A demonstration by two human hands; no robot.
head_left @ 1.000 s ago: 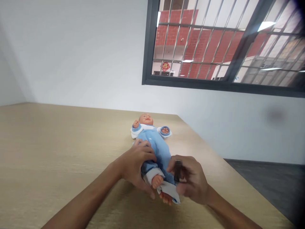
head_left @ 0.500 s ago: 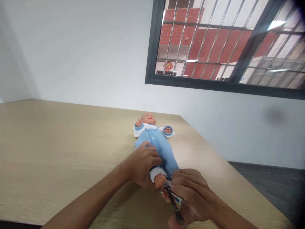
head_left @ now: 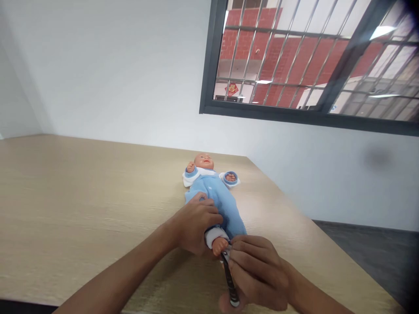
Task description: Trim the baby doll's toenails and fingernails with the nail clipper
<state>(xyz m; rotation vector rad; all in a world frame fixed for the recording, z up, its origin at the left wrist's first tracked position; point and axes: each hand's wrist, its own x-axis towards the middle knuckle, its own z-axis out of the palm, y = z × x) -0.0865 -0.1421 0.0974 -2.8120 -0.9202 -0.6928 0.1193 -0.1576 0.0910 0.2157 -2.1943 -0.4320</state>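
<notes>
A baby doll (head_left: 222, 200) in a light blue outfit with white cuffs lies on its back, head away from me, feet toward me. My left hand (head_left: 198, 224) is closed around the doll's leg, just above the white cuff. The doll's bare foot (head_left: 220, 246) sticks out of that cuff. In my right hand (head_left: 258, 270) is a nail clipper (head_left: 230, 281) with a dark lever, its head at the toes of this foot. My right fingers hide the doll's other foot and part of the clipper.
The doll lies on a pale wooden table (head_left: 98, 209), whose right edge runs down toward the lower right. White wall (head_left: 131, 78) stands behind it, with a barred window (head_left: 278, 61) at upper right. Dark floor (head_left: 366, 253) shows beyond the table.
My right hand has turned and shifted slightly left, and the clipper's lever now points more steeply down and sits closer to its body. My left hand and the doll stay in place.
</notes>
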